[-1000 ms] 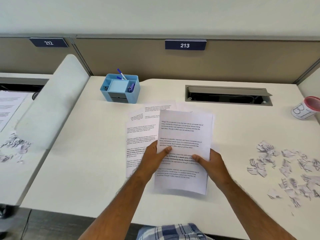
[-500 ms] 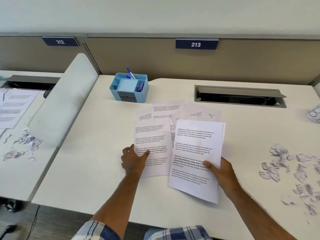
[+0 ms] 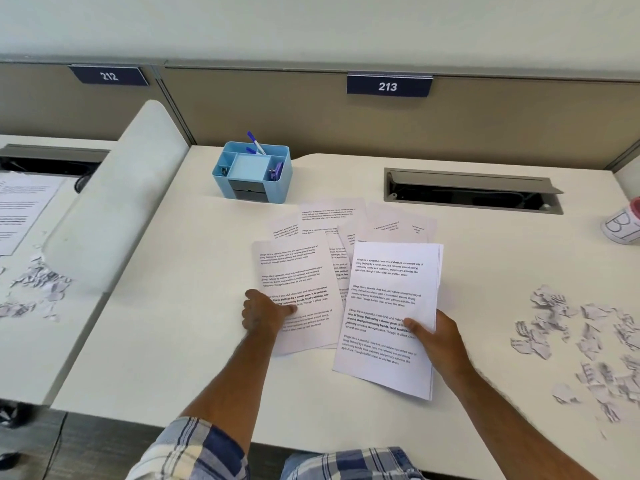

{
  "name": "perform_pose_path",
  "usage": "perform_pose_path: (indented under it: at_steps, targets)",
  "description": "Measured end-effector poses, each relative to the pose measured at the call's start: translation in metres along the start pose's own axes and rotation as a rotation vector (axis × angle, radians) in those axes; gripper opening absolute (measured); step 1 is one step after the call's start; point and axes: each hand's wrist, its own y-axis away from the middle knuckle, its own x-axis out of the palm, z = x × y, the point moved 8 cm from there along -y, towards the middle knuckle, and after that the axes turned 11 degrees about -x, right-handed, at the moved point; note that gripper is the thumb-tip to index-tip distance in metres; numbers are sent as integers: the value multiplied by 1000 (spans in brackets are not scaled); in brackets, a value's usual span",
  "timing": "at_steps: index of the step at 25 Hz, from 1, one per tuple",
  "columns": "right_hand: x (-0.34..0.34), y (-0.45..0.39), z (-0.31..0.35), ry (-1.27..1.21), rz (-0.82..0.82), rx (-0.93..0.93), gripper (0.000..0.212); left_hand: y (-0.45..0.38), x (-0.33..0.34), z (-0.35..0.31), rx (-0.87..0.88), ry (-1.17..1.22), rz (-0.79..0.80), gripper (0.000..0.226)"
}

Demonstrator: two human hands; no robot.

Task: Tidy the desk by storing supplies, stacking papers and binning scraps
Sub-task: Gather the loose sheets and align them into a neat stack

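Fingers, left hand (image 3: 264, 313): curled over the near left edge of a single printed sheet (image 3: 294, 292), thumb lying on top of the page, pinching that edge; lower centre of frame.
Fingers, right hand (image 3: 437, 337): thumb pressed on the face of a stack of papers (image 3: 389, 317), remaining fingers hidden beneath it; the stack is gripped at its right edge, right of centre.
Stack of papers: several printed pages, edges roughly squared, tilted slightly clockwise; whether its near corner rests on the desk (image 3: 173, 341) cannot be told.
Single printed sheet: flat on the desk, just left of the stack, overlapping other pages.
Loose sheets (image 3: 346, 216): fanned and overlapping, behind the two held items, centre of frame.
Paper scraps (image 3: 581, 337): torn printed bits scattered over the right side of the desk, well apart from the sheets.
Organiser (image 3: 251, 176): light blue, compartmented, upper centre-left, behind the loose sheets; a blue-capped pen (image 3: 256, 143) stands tilted in its rear compartment.
Cup (image 3: 623, 225): white with a pink rim and handwritten letters, at the right edge of frame, partly cut off.
Cable hatch (image 3: 472, 190): grey lid raised, upper right of the desk.
Number plate (image 3: 388, 86): reads 213, on the partition above.
Neighbouring desk (image 3: 20, 306): left edge of frame, holding a printed page and more scraps.
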Motion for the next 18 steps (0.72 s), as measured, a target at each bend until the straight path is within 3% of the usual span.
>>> perform_pose_path:
  at_steps: [4,12,15,18]
  targets:
    - [-2,1,-2,10,-4,7,26,-10,5,-1,38,-65,55,85]
    - [-6,1,1,60,-7,-40,27,-4,-28,11,174,170,20,23]
    - [-8,1,0,52,-15,-44,29,1,-49,17,211,265,17,18]
    - [-6,0,3,26,-17,-54,32,17,-66,15,270,420,120,23]
